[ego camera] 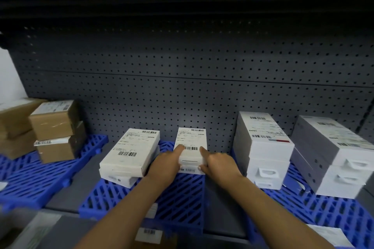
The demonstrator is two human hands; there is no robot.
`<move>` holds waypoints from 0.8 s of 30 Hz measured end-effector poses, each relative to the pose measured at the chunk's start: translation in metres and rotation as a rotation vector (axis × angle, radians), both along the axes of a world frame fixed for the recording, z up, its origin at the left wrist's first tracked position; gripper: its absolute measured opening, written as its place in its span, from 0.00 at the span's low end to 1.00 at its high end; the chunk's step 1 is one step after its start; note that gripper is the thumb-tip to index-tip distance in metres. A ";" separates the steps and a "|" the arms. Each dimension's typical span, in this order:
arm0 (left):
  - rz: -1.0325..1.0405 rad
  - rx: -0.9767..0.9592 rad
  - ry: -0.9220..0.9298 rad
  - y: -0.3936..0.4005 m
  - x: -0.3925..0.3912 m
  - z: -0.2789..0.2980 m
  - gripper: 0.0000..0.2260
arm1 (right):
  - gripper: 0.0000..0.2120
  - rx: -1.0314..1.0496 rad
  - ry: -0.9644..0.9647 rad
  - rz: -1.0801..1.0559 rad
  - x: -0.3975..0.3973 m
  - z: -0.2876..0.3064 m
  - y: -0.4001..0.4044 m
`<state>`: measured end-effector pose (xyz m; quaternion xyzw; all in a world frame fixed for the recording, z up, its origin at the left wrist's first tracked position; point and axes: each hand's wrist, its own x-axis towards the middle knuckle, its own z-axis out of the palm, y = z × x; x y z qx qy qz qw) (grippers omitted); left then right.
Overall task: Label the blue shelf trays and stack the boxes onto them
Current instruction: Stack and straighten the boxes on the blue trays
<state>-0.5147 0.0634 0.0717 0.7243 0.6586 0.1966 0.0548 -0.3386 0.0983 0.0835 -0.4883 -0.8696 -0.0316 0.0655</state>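
A head-worn camera looks down at a dark grey shelf backed by a perforated metal panel (182,87), with three blue slatted plastic trays laid along it. Both bare forearms reach in from the near edge to a small stack of white boxes (191,148) on the middle blue tray (182,198). The left hand (167,164) presses against the left side of the stack with its index finger lying on the top box's printed label beside a barcode, and the right hand (216,162) clasps the right side, index finger on the label and thumb against the near end; together they grip the stack between them. The stack sits toward the far part of the tray, close to the panel. Just to its left on the same tray lies a second pile of white labelled boxes (129,154), turned at a slight angle. On the left blue tray (40,178) stand two brown cardboard boxes (58,130), one on the other, with more brown cartons (14,125) at the far left edge. On the right blue tray (323,210) stand two taller stacks of white boxes with hang tabs (263,151) and (332,157), side by side. Barcode stickers (148,233) show along the near front of the shelf, blurred.
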 end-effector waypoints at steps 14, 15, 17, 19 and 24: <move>-0.046 0.291 0.097 -0.040 0.009 0.031 0.29 | 0.32 0.083 0.196 0.234 0.015 0.025 -0.020; -0.049 0.325 0.089 -0.047 0.005 0.034 0.29 | 0.32 0.089 0.205 0.260 0.013 0.026 -0.023; -0.042 0.367 0.106 -0.062 -0.008 0.038 0.28 | 0.31 0.089 0.221 0.303 0.004 0.028 -0.029; -0.025 0.375 0.155 -0.074 -0.027 0.039 0.28 | 0.31 0.072 0.227 0.335 -0.008 0.029 -0.035; 0.029 0.306 0.242 -0.095 -0.087 0.035 0.29 | 0.32 0.000 0.221 0.366 -0.043 0.024 -0.046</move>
